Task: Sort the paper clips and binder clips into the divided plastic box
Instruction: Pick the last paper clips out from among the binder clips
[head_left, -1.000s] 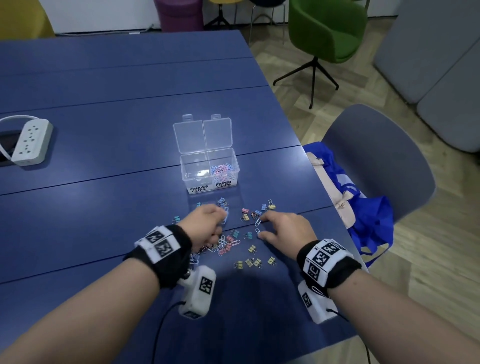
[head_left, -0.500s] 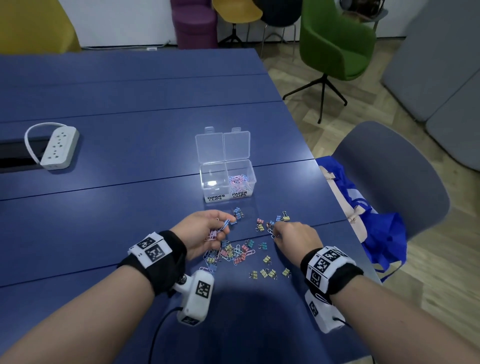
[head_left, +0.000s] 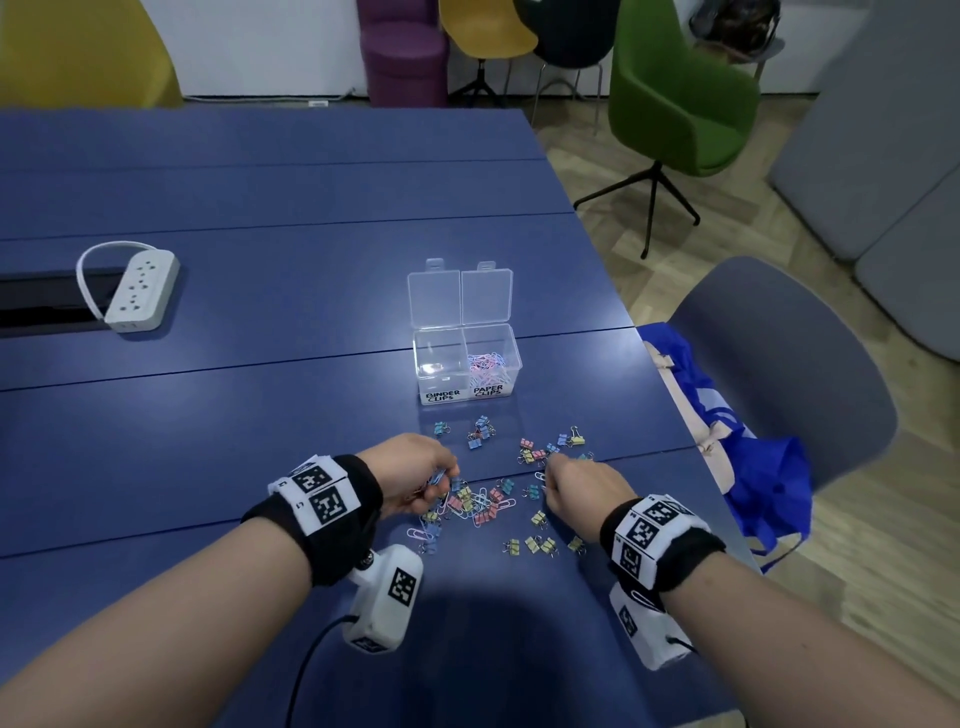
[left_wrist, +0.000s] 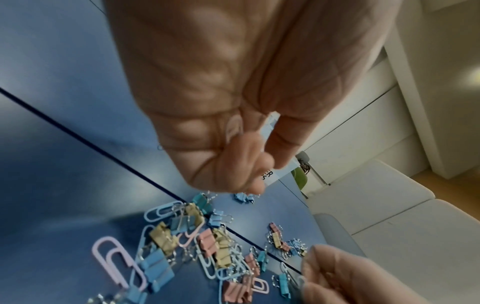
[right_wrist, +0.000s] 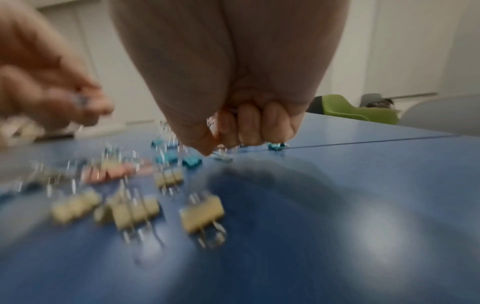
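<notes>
A clear divided box (head_left: 514, 358) stands open on the blue table (head_left: 260, 415). Its right cell, labelled PAPER CLIPS, holds pastel paper clips (head_left: 487, 364); the left cell, labelled BINDER CLIPS, looks empty. In front of it lies a mixed scatter of clips (head_left: 483, 506) (left_wrist: 207, 246). My left hand (head_left: 441, 483) (left_wrist: 249, 156) hovers over the pile's left side, its fingers curled round several paper clips (left_wrist: 233, 127). My right hand (head_left: 550, 475) (right_wrist: 221, 144) is curled at the pile's right side, its fingertips down on a pale paper clip (right_wrist: 222, 158). The right wrist view is blurred.
Yellow binder clips (head_left: 535, 544) (right_wrist: 202, 214) lie nearest me. A white power strip (head_left: 140, 291) sits far left beside a cable slot. The table's right edge runs close to the clips; past it are a grey chair (head_left: 779, 374) and a blue bag (head_left: 753, 467).
My left hand lifted from the pile with paper clips, then dropped back over it. The right hand's fingers went from stretched out to curled at a clip. My head view rose.
</notes>
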